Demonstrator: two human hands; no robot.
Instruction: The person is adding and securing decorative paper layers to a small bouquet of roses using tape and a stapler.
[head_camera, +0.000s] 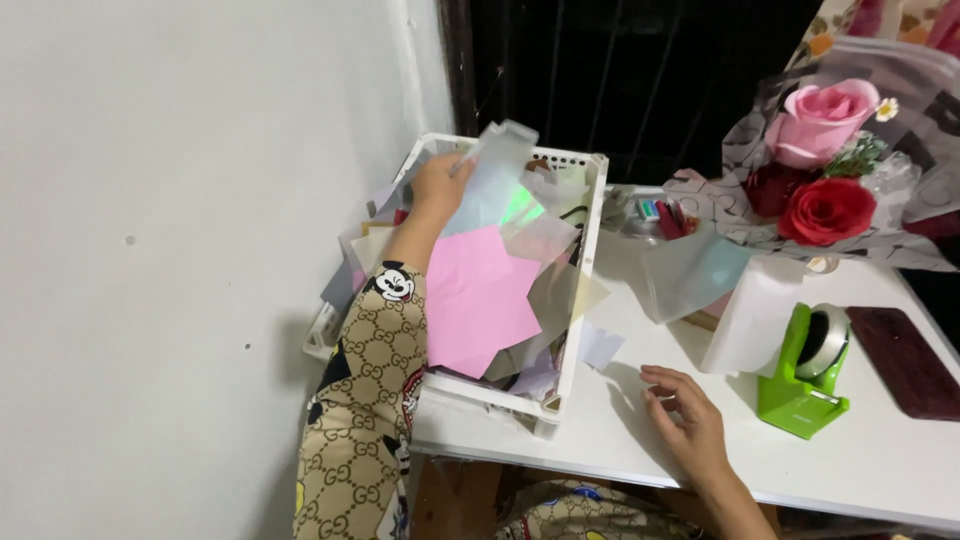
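My left hand (440, 185) reaches into a white plastic basket (583, 270) at the left of the white table (900, 470). It grips a shiny translucent sheet (492, 175) and holds it up above the pile. Inside the basket lie a pink paper sheet (480, 295) and several iridescent and pale sheets. My right hand (685, 420) rests on the tabletop to the right of the basket, fingers loosely curled and holding nothing. A patterned beige sleeve covers my left forearm.
A green tape dispenser (805, 375) stands right of my right hand, beside a white paper roll (750, 315). A dark red flat case (905, 360) lies at the far right. A wrapped bouquet of pink and red roses (825, 160) sits behind. A white wall is at the left.
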